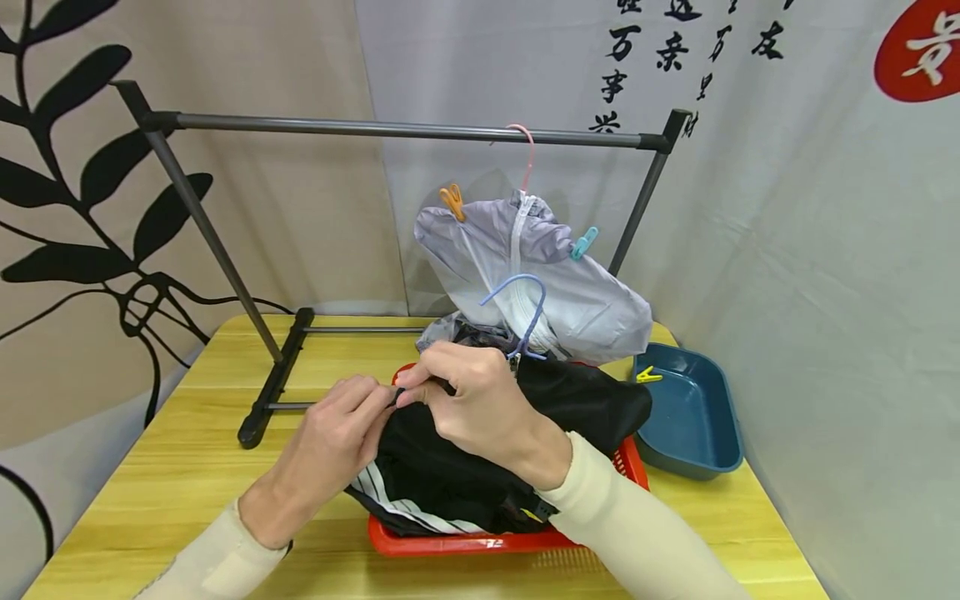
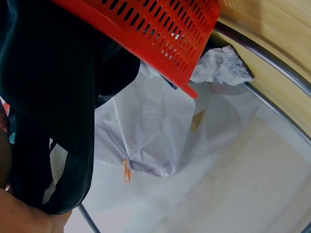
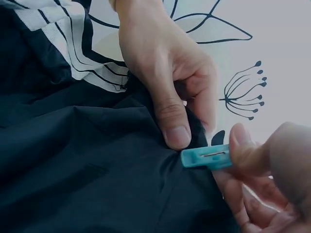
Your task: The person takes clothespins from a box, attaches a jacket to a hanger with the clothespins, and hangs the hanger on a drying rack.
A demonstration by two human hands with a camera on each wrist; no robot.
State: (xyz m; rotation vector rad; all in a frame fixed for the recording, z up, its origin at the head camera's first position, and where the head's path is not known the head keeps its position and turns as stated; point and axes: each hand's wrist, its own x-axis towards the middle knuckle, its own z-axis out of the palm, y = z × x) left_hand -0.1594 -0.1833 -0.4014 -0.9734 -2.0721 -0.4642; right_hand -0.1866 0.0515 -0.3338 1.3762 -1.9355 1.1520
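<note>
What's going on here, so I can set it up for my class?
A person's left hand pinches the edge of a black garment, while the right hand holds a teal clothespin at that edge; whether it grips the cloth yet is unclear. The garment lies over a red basket, with the hook of a blue hanger standing up from it. Behind, a pale jacket hangs from a rack.

Even, soft light fills the head view; the near rim of the basket (image 1: 450, 546) glints. In the dimmer left wrist view, black cloth (image 2: 53, 87) loses detail; the right wrist view's backdrop (image 3: 286, 63) looks washed out.
</note>
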